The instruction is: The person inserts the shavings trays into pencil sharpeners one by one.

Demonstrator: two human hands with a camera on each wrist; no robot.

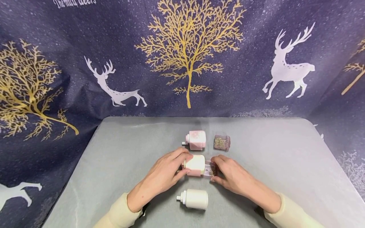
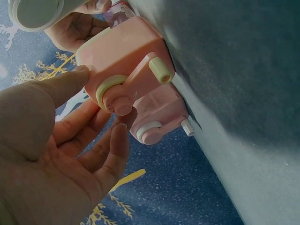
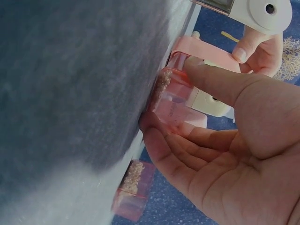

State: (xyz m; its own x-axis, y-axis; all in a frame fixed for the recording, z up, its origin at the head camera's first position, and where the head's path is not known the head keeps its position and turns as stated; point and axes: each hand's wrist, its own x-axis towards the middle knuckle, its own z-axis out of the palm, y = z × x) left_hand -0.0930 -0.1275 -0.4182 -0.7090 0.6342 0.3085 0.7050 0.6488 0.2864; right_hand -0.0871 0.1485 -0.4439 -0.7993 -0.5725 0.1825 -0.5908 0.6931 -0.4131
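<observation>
My left hand point(image 1: 166, 172) grips a pink and cream crank pencil sharpener point(image 1: 195, 165), thumb on the near side and fingers on the far side. Its pink crank with a cream knob point(image 2: 161, 70) faces left in the left wrist view. From the sharpener's right end a clear pinkish shavings drawer point(image 1: 208, 168) sticks partway out. The right hand point(image 1: 234, 173) pinches that drawer between thumb and fingers. Shavings point(image 3: 161, 86) lie inside it, seen in the right wrist view. Whether the drawer is sliding in or out cannot be told.
Behind lies a second pink sharpener point(image 1: 197, 140), with a separate clear drawer of shavings point(image 1: 221, 142) to its right. A white sharpener point(image 1: 196, 199) lies nearest the body. All are on a grey table point(image 1: 128, 142) before a dark patterned cloth point(image 1: 228, 88).
</observation>
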